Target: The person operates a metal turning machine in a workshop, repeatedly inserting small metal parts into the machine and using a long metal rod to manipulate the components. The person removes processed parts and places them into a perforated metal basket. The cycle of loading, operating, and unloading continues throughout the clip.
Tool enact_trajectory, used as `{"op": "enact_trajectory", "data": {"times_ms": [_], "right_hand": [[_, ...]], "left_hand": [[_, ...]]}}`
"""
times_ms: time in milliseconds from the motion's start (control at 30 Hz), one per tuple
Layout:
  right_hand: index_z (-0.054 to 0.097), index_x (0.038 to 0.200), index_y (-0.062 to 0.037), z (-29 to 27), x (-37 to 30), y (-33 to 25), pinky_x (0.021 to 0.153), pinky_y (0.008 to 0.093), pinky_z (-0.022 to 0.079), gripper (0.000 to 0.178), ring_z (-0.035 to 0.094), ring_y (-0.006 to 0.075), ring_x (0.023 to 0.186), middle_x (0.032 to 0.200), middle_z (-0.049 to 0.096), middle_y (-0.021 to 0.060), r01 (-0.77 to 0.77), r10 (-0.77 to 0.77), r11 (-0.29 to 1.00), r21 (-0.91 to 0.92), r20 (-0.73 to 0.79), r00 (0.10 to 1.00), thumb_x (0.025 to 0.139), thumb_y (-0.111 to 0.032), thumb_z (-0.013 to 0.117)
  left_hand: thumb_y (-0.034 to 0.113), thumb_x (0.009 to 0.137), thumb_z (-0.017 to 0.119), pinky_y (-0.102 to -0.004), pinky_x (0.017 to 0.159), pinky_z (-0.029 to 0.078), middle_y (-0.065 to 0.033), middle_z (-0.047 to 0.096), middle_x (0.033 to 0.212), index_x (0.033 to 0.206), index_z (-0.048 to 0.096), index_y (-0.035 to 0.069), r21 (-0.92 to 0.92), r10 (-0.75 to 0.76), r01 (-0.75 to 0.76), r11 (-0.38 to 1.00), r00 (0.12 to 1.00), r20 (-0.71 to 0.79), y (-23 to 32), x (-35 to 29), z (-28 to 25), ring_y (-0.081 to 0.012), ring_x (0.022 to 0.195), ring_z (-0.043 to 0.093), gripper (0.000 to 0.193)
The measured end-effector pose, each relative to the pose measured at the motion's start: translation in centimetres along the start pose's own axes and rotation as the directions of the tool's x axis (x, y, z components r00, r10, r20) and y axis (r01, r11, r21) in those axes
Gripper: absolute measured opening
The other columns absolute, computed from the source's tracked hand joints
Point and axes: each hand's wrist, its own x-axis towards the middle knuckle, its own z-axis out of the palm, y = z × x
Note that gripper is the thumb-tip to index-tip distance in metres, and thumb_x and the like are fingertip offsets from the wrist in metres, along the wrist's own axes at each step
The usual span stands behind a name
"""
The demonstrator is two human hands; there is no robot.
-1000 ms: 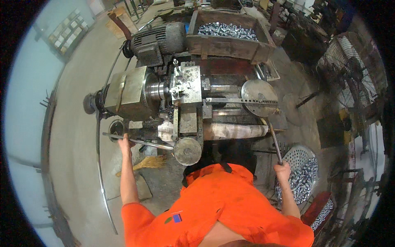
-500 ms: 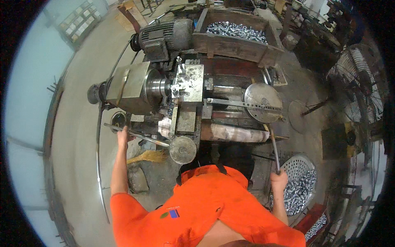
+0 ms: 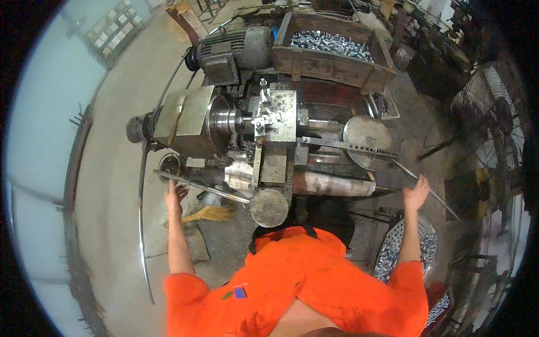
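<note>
Metal seems to be the material of the left lever (image 3: pixel 205 187), a long straight rod which stands at the near left side of the machine (image 3: pixel 275 163). Its outer end is dark and dull, while the part toward the small round disc (image 3: pixel 269 208) is bright and smooth. The left hand (image 3: pixel 175 195) is just below the outer end, with its fingers spread wide and not wrapped around the rod; a fingertip appears to meet it, but I cannot tell if it presses. I judge this lever stiff, solid and hardly fragile, and the bright part perhaps slippery if oil is on it. The dark outer end looks the best place to hold, because it is far from the disc.

More to the right, a larger grey disc (image 3: pixel 364 133) carries a second rod, the right lever (image 3: pixel 441 201), slim and greyish, slanting down to the right. The right hand (image 3: pixel 416 195) lies over the middle of it, with the fingers bent; whether they close around it, I cannot tell. This rod too should be rigid and rather heavy, and its outer half should give the easier pull.
</note>
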Motion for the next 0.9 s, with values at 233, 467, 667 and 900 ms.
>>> {"op": "enact_trajectory", "data": {"times_ms": [233,467,667,900], "right_hand": [[0.061,0.104,-0.0009,0.8,-10.2,-5.7,0.09,0.04,0.042,0.047,0.051,0.0373,0.108,0.121,0.051,0.0225,-0.235,0.106,0.91,0.342,0.356,0.928,0.059,-0.016,0.062],[0.066,0.09,0.0002,-2.6,-11.6,-8.8,0.076,0.0368,0.049,0.035,0.062,0.0345,0.082,0.087,0.064,0.0203,-0.231,-0.037,0.831,0.506,0.465,0.884,0.059,-0.016,0.062],[0.067,0.09,-0.0007,-4.2,-7.8,-9.7,0.075,0.0362,0.05,0.034,0.063,0.0329,0.081,0.085,0.065,0.0188,-0.215,-0.068,0.823,0.526,0.466,0.882,0.06,-0.014,0.061],[0.064,0.091,0.0018,-10.1,3.8,-19.0,0.072,0.0309,0.048,0.032,0.064,0.0271,0.079,0.085,0.065,0.0176,-0.001,-0.243,0.715,0.699,0.25,0.937,0.06,-0.004,0.057]], "left_hand": [[0.047,0.082,0.054,-0.0413,0.072,0.049,-0.0181,0.063,0.094,0.105,0.057,0.005,0.839,0.093,-0.54,0.065,0.841,0.533,-9.1,2.1,-1.6,-0.0324,0.086,0.062,0.048],[0.045,0.083,0.05,-0.0465,0.068,0.049,-0.0183,0.064,0.081,0.078,0.064,0.004,0.95,0.273,-0.152,0.273,0.959,0.075,-16.3,-0.1,4.0,-0.0363,0.077,0.063,0.043],[0.05,0.08,0.053,-0.0459,0.073,0.049,-0.0191,0.063,0.093,0.095,0.06,0.006,0.936,0.042,-0.347,0.068,0.938,0.344,-15.5,1.7,1.4,-0.0357,0.087,0.061,0.048],[0.048,0.079,0.058,-0.0421,0.07,0.051,-0.0204,0.064,0.087,0.103,0.056,0.003,0.941,-0.086,-0.286,0.181,0.948,0.305,-14.1,2.3,-0.3,-0.0331,0.081,0.064,0.052]]}}
